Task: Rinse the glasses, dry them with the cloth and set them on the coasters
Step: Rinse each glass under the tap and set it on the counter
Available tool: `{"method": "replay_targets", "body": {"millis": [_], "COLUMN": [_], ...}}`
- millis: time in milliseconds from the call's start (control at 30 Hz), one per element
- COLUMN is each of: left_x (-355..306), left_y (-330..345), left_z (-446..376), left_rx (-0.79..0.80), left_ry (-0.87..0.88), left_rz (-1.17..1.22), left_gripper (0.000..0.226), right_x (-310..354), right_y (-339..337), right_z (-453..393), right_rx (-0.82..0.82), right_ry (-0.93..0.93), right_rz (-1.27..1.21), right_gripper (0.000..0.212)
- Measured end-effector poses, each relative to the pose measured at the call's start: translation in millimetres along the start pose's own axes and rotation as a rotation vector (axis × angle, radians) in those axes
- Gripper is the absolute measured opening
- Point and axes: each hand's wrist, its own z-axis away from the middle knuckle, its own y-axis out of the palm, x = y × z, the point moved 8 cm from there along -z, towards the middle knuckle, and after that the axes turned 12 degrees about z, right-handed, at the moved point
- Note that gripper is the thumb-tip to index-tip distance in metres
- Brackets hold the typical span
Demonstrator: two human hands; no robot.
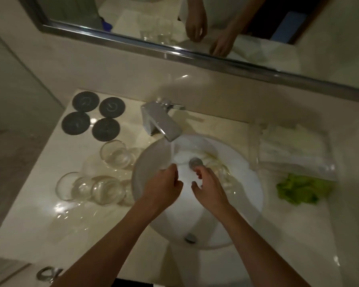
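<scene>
Water runs from the faucet onto both hands, left hand and right hand loosely curled, apart, holding nothing, while the glasses wait left of the basin, four coasters bare, green cloth right, so nearly everything remains.
</scene>
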Motion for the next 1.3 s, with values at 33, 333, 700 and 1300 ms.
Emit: {"method": "replay_targets", "body": {"millis": [33,333,700,1300], "left_x": [-4,-17,52,124], "left_y": [16,113,127,33], "left_z": [-8,-60,-88,-63], "left_rx": [0.037,0.262,0.261,-0.213], "left_ry": [-0.003,-0.047,-0.219,-0.327], "left_rz": [-0.022,-0.178,-0.124,0.484], "left_gripper": [0.012,0.013,0.009,0.034], "right_x": [-18,-112,-129,-10], "right_y": [-4,12,65,75], "right_z": [1,-14,-69,-101], "right_rx": [-0.007,0.004,-0.137,-0.093], "right_ry": [0.052,0.36,0.424,0.184], "right_rz": [0.029,0.058,-0.216,-0.213], "right_gripper": [0.039,0.087,0.087,0.084]}}
